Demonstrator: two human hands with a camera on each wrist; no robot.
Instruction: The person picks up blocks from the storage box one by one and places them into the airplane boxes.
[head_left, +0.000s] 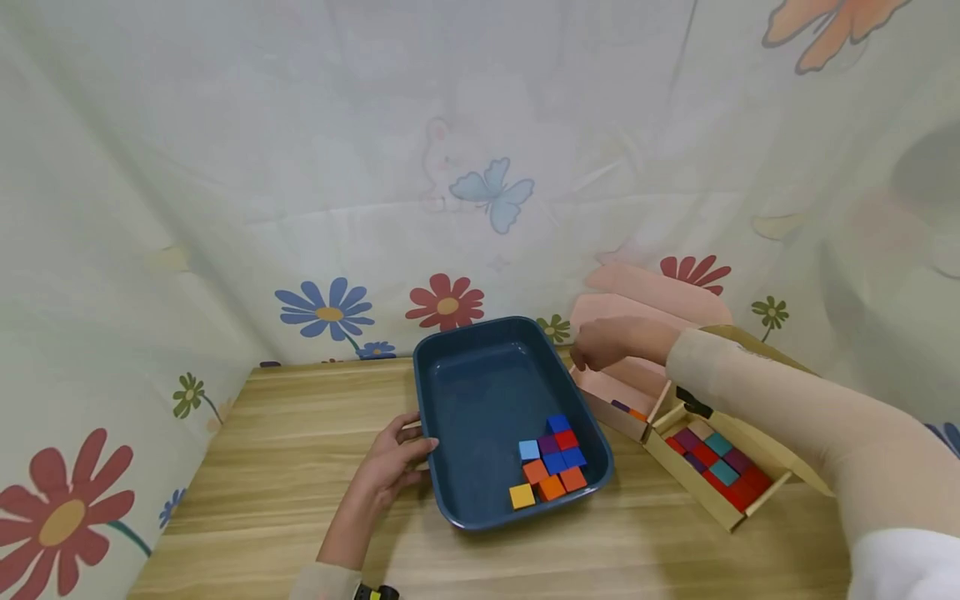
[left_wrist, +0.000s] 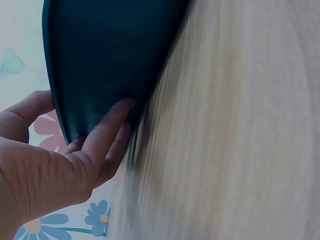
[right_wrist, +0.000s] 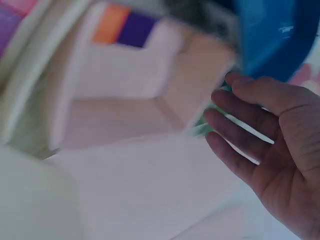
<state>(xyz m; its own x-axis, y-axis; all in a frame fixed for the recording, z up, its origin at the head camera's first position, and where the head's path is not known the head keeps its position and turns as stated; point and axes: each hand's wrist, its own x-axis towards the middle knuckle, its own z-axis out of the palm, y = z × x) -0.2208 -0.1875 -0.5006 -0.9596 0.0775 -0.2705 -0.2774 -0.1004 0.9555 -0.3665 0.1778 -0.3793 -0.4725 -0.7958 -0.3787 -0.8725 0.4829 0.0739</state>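
A dark blue tray [head_left: 480,400] lies on the table with several coloured cubes [head_left: 553,463] gathered in its near right corner. My left hand [head_left: 395,461] grips the tray's left edge; the left wrist view shows the thumb and fingers [left_wrist: 107,132] on either side of its rim. At the tray's far right, my right hand [head_left: 606,340] is over the open pink box [head_left: 622,379]. The right wrist view shows the fingers [right_wrist: 240,137] loosely extended beside the box's wall, with nothing seen between them. An orange block [right_wrist: 110,24] and a purple block [right_wrist: 136,29] sit inside that box.
A second open box, yellowish [head_left: 690,475], stands right of the tray, holding several red, teal and purple cubes [head_left: 720,458]. My right forearm [head_left: 780,408] passes above it. A patterned curtain [head_left: 375,167] hangs behind the wooden table [head_left: 300,433].
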